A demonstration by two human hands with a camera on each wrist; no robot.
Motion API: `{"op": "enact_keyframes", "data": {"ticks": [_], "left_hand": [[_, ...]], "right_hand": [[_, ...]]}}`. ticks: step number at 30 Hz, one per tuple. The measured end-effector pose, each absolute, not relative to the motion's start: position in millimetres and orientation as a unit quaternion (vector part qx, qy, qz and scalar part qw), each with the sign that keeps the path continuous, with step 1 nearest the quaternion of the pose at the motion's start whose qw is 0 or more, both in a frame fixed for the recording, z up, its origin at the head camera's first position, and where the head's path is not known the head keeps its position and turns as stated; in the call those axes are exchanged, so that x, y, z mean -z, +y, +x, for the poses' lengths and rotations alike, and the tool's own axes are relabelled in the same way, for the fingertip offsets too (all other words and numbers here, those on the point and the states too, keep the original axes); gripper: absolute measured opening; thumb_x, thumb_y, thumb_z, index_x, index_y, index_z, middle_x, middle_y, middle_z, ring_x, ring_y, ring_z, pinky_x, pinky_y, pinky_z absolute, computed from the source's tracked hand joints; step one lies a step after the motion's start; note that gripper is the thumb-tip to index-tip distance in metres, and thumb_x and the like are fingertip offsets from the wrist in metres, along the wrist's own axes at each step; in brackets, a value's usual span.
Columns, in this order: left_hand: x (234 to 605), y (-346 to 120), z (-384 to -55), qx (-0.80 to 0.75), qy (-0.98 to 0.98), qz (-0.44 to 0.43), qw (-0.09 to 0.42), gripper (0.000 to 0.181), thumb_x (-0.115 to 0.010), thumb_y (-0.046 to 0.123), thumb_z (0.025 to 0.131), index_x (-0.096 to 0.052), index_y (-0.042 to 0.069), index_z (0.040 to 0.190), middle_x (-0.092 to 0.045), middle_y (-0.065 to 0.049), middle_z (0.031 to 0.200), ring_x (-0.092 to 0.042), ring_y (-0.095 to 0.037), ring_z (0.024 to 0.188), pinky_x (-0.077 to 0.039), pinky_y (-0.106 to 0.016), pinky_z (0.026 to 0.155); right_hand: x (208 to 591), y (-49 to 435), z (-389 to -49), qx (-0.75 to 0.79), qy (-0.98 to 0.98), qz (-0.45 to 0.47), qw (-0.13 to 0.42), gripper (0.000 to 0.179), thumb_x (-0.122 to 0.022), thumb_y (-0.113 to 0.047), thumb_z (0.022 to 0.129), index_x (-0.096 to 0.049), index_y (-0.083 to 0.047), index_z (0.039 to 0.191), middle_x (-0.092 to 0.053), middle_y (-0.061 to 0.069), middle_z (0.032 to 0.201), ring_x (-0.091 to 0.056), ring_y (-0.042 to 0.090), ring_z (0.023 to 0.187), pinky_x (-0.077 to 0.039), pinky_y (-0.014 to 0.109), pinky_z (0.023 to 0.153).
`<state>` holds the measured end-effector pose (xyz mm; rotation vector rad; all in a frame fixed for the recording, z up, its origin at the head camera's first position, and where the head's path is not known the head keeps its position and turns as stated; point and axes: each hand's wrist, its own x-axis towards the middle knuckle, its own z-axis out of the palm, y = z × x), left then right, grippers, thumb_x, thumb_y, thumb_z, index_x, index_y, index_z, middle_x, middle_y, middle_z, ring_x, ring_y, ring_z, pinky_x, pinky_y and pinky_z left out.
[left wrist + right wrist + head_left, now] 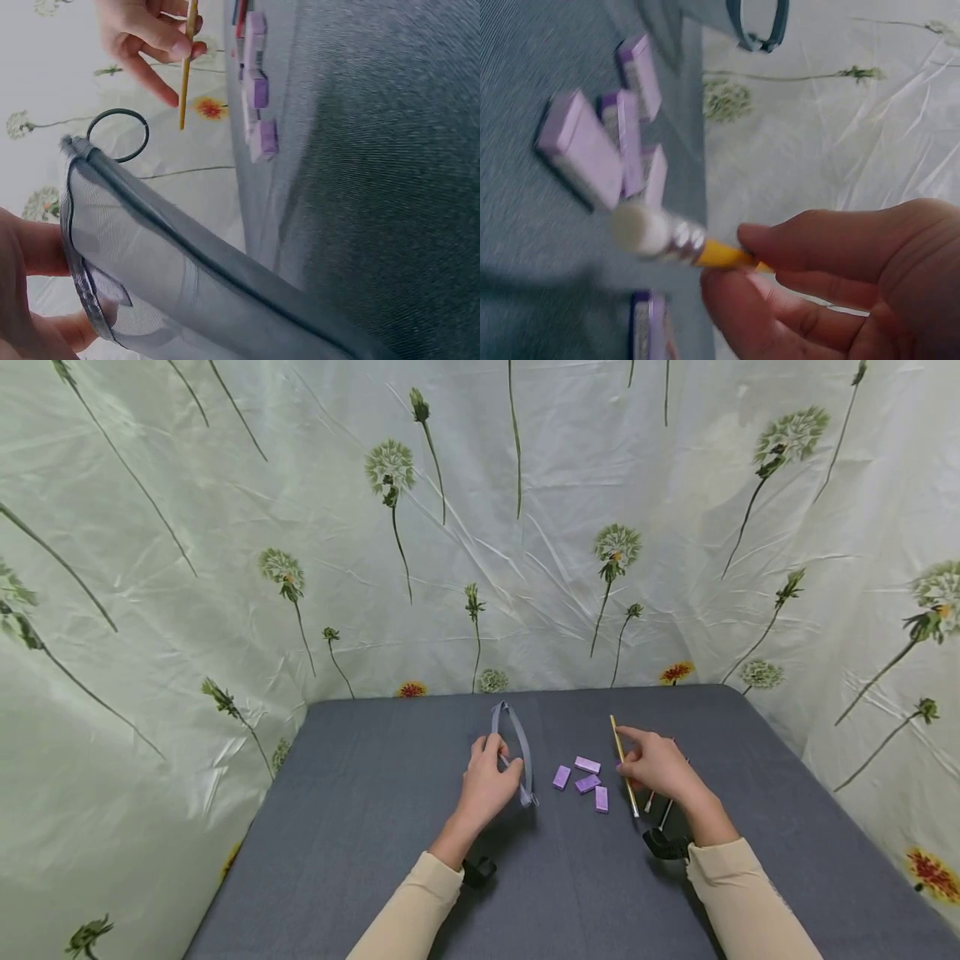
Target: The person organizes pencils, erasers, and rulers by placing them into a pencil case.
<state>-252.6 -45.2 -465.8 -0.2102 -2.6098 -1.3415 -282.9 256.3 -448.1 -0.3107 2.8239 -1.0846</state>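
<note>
My left hand [486, 787] grips one edge of a grey mesh zipper pouch [150, 247], thumb and fingers on its rim. From above, the mouth of the pouch [525, 752] gapes as a narrow loop. A dark ring [120, 112] hangs at one end of its zipper. To the right, my right hand [656, 768] pinches a yellow pencil [618, 745] between thumb and fingers. The pencil's white eraser [641, 229] and metal band point toward the right wrist camera. Several small purple blocks [587, 765] lie on the table between the two hands.
A few thin sticks, like pencils or brushes [649, 802], lie under and beside the right hand, partly hidden. Another purple block [646, 326] shows near them. The dark grey tabletop [360, 810] ends at a flower-printed curtain [480, 527] behind.
</note>
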Motion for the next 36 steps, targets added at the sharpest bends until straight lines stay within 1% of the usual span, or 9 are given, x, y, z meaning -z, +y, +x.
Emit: {"op": "enact_keyframes", "data": {"ticks": [2, 4, 7, 9, 16, 21, 25, 32, 36], "left_hand": [[463.9, -45.7, -252.7, 0.463, -0.879, -0.062, 0.096, 0.014, -0.060, 0.019, 0.093, -0.053, 0.015, 0.105, -0.046, -0.011, 0.125, -0.052, -0.029, 0.089, -0.039, -0.045, 0.073], [462.6, -46.5, -252.4, 0.476, -0.874, -0.052, 0.082, 0.028, -0.057, 0.018, 0.092, -0.057, 0.019, 0.120, -0.043, -0.013, 0.141, -0.053, -0.033, 0.108, -0.040, -0.052, 0.083], [461.5, -47.0, -252.7, 0.489, -0.870, -0.037, 0.056, 0.052, -0.052, 0.019, 0.092, -0.049, 0.027, 0.143, -0.030, -0.012, 0.158, -0.045, -0.036, 0.130, -0.037, -0.061, 0.096], [461.4, -46.9, -253.7, 0.493, -0.868, -0.033, 0.049, 0.060, -0.050, 0.019, 0.093, -0.041, 0.029, 0.152, -0.025, -0.011, 0.162, -0.037, -0.036, 0.140, -0.033, -0.066, 0.102], [461.8, -48.1, -255.3, 0.507, -0.861, -0.028, 0.036, 0.071, -0.049, 0.021, 0.095, -0.026, 0.034, 0.160, -0.019, -0.010, 0.166, -0.025, -0.037, 0.148, -0.032, -0.065, 0.106], [463.1, -50.1, -255.8, 0.522, -0.852, -0.032, 0.022, 0.066, -0.047, 0.020, 0.097, -0.030, 0.038, 0.159, -0.015, -0.012, 0.166, -0.019, -0.039, 0.149, -0.030, -0.067, 0.105], [463.2, -49.0, -257.1, 0.528, -0.848, -0.040, 0.011, 0.062, -0.044, 0.021, 0.098, -0.034, 0.036, 0.158, -0.015, -0.010, 0.166, -0.016, -0.036, 0.151, -0.028, -0.066, 0.108], [461.3, -45.9, -258.3, 0.540, -0.841, -0.040, 0.020, 0.066, -0.046, 0.020, 0.096, -0.031, 0.028, 0.160, -0.025, 0.001, 0.165, -0.024, -0.025, 0.150, -0.028, -0.059, 0.113], [459.7, -46.0, -257.1, 0.546, -0.837, -0.036, 0.012, 0.068, -0.046, 0.021, 0.096, -0.026, 0.028, 0.161, -0.023, 0.000, 0.165, -0.023, -0.026, 0.150, -0.028, -0.059, 0.113]], "right_hand": [[443.7, 253.1, -281.5, 0.377, 0.919, -0.107, 0.054, 0.071, -0.072, -0.003, 0.090, -0.039, 0.001, 0.152, -0.069, 0.009, 0.080, -0.067, 0.022, 0.059, -0.056, 0.041, 0.060], [439.0, 249.4, -280.0, 0.403, 0.907, -0.110, 0.057, 0.071, -0.072, -0.003, 0.090, -0.040, 0.000, 0.153, -0.070, 0.013, 0.084, -0.068, 0.023, 0.061, -0.057, 0.041, 0.059], [432.5, 244.3, -277.7, 0.436, 0.890, -0.115, 0.066, 0.070, -0.072, -0.003, 0.091, -0.040, -0.001, 0.153, -0.070, 0.018, 0.089, -0.069, 0.023, 0.065, -0.059, 0.042, 0.062], [429.4, 240.7, -276.1, 0.456, 0.880, -0.115, 0.072, 0.069, -0.072, -0.004, 0.092, -0.040, -0.003, 0.153, -0.071, 0.020, 0.092, -0.070, 0.024, 0.067, -0.060, 0.044, 0.064], [422.9, 226.1, -269.4, 0.486, 0.860, -0.130, 0.080, 0.066, -0.071, -0.005, 0.092, -0.043, -0.006, 0.152, -0.071, 0.020, 0.094, -0.070, 0.026, 0.071, -0.059, 0.050, 0.069], [422.2, 214.0, -265.6, 0.505, 0.847, -0.140, 0.093, 0.065, -0.072, -0.007, 0.092, -0.045, -0.009, 0.151, -0.071, 0.015, 0.092, -0.070, 0.027, 0.072, -0.060, 0.047, 0.069], [420.8, 202.6, -264.6, 0.523, 0.833, -0.146, 0.105, 0.065, -0.074, -0.011, 0.092, -0.046, -0.011, 0.151, -0.071, 0.013, 0.090, -0.070, 0.030, 0.072, -0.059, 0.051, 0.071], [408.6, 171.5, -272.1, 0.535, 0.820, -0.166, 0.120, 0.063, -0.074, -0.015, 0.093, -0.048, -0.015, 0.150, -0.073, 0.011, 0.092, -0.069, 0.034, 0.077, -0.058, 0.049, 0.075], [405.4, 156.4, -279.6, 0.540, 0.813, -0.170, 0.135, 0.061, -0.073, -0.015, 0.093, -0.049, -0.014, 0.149, -0.073, 0.015, 0.095, -0.069, 0.033, 0.077, -0.059, 0.044, 0.075]]}}
